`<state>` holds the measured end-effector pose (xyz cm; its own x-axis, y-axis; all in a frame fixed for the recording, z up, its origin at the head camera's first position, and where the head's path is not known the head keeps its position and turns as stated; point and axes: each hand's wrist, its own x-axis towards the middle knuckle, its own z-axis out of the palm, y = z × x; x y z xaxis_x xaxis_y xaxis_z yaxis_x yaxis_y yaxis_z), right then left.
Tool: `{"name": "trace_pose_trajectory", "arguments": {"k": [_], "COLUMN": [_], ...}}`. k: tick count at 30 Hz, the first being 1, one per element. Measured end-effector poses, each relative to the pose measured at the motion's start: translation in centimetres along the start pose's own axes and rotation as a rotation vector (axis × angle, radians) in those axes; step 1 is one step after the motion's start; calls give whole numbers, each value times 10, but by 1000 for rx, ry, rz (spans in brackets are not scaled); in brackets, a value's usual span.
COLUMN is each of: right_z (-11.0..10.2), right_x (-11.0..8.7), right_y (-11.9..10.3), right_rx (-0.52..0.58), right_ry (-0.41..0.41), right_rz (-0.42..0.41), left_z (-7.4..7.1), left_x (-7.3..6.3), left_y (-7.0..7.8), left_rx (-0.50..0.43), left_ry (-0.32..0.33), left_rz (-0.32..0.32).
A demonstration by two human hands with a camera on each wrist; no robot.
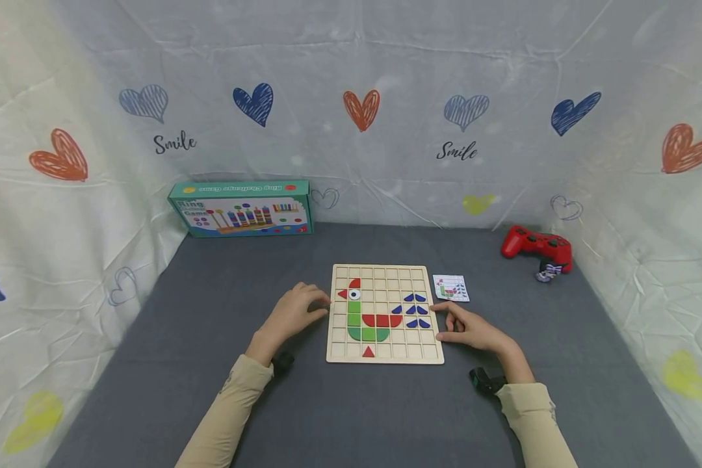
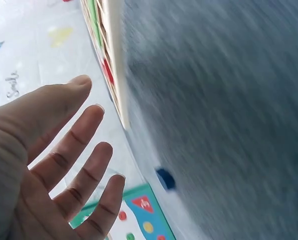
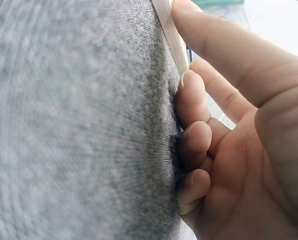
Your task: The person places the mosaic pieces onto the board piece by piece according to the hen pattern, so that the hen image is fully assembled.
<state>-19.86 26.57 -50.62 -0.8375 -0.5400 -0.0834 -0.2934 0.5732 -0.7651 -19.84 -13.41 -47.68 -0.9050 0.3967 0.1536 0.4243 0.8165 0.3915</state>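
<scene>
A light wooden grid board (image 1: 331, 351) lies on the table, bearing a bird of coloured pieces. Green pieces (image 1: 353, 313) form its neck and belly, red half-rounds (image 1: 381, 320) its back and blue leaf shapes (image 1: 416, 310) its tail. A white eye piece (image 1: 354, 294) sits near the top, and a red triangle (image 1: 368, 351) lies below the belly. My left hand (image 1: 297, 312) hovers at the board's left edge, fingers loosely bent and holding nothing. With thumb and forefinger apart, my right hand (image 1: 470, 328) touches the right edge; its other fingers (image 3: 194, 142) curl inward.
A picture card (image 1: 451, 288) showing the same bird lies right of the board. Behind it to the right are a red game controller (image 1: 536, 244) and a small dark figure (image 1: 548, 270). A green ring-game box (image 1: 242, 211) stands at the back left, before the curtain.
</scene>
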Motion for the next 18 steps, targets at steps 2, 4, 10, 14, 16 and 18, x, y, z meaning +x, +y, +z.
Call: {"name": "trace_pose_trajectory", "arguments": {"k": [2, 4, 10, 14, 16, 18], "right_z": [0, 0, -1, -1, 0, 1], "right_x": [0, 0, 0, 0, 0, 0], "right_y": [1, 1, 0, -1, -1, -1], "right_rx": [0, 3, 0, 6, 12, 13], "right_ry": [2, 5, -1, -5, -6, -6], "right_rz": [0, -2, 18, 26, 16, 6], "left_z": [-3, -5, -12, -15, -16, -17], "left_x": [-3, -5, -7, -7, -6, -6], "left_y": [-6, -11, -28, -36, -40, -42], "left_rx": [10, 21, 40, 51, 60, 68], "left_ry": [6, 10, 3, -10, -17, -27], "left_rz": [-11, -15, -36, -58, -70, -83]}}
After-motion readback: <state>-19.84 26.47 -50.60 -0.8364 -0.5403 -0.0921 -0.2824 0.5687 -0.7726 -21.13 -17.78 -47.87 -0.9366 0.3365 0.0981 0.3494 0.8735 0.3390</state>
